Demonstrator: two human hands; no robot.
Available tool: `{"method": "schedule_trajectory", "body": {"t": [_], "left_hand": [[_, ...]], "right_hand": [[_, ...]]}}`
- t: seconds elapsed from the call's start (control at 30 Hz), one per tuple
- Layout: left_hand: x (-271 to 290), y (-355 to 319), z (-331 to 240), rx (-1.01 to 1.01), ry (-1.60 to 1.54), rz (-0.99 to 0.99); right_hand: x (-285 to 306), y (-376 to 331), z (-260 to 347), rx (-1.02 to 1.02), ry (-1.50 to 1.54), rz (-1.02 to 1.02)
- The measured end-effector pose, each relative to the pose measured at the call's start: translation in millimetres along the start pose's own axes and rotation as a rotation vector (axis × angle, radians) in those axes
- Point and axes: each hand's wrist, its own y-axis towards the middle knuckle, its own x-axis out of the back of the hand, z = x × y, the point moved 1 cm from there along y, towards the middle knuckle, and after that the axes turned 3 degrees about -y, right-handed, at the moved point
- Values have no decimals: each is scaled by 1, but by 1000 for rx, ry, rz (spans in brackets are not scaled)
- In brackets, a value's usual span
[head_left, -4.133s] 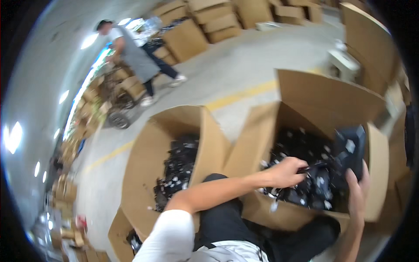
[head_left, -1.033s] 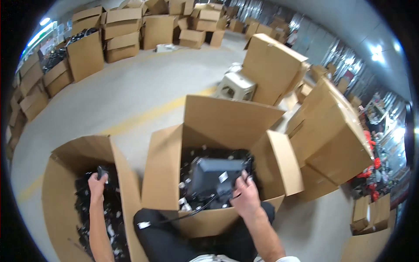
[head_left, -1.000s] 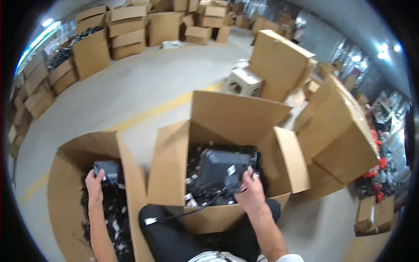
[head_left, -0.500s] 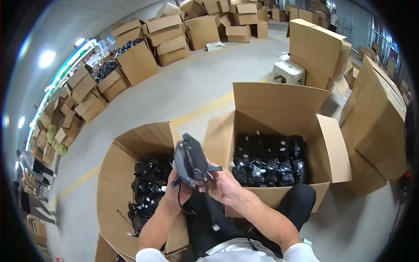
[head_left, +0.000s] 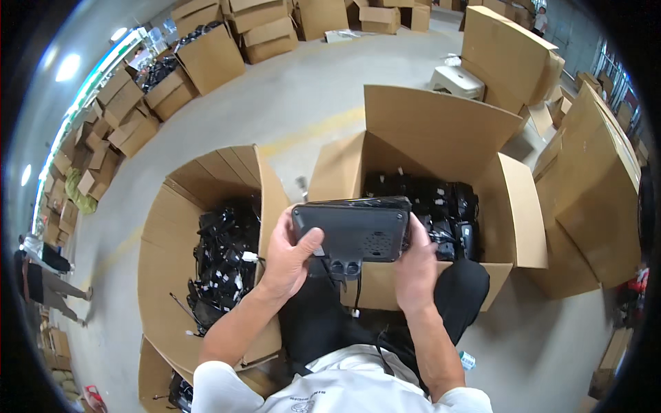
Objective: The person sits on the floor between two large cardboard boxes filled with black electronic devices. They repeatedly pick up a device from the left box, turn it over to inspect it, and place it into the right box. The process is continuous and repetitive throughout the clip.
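Observation:
A black rectangular plastic electronic unit point(head_left: 351, 230) is held up before me, its broad face with corner screws and a cluster of small holes toward me. From a stub at its lower edge hangs a black cable point(head_left: 358, 296) ending in a white plug. My left hand point(head_left: 284, 255) grips the left end, thumb pressed on the face. At the right end my right hand point(head_left: 417, 268) is closed round the edge, somewhat blurred, its fingers partly hidden. Left of the unit an open carton point(head_left: 172, 255) holds jumbled black units point(head_left: 224, 261); another open carton point(head_left: 434, 141) behind it holds black units in rows.
A white stool point(head_left: 456, 82) stands beyond the right carton, beside tall cartons point(head_left: 589, 199). More cartons point(head_left: 206, 58) line the far left. Two people point(head_left: 48, 275) are at the left edge. A small bottle point(head_left: 467, 361) lies near my right elbow.
The unit has turned from edge-on to broad face toward me. My right hand has shifted to its right end, and my left hand now holds its left end. The view has tilted downward.

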Motion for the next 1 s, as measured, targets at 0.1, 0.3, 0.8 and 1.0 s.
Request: {"method": "schedule_trajectory", "body": {"t": [0.1, 0.3, 0.8, 1.0], "left_hand": [[-12, -3, 4, 53, 46, 91], [-13, -2, 10, 59, 136, 51], [-5, 8, 27, 112, 68, -83], [-23, -10, 35, 368, -253, -182]], "right_hand": [[-19, 1, 20, 70, -287, 20], [-9, 6, 5, 39, -178, 15], [-16, 5, -8, 18, -342, -37], [-25, 2, -14, 79, -100, 22]]}}
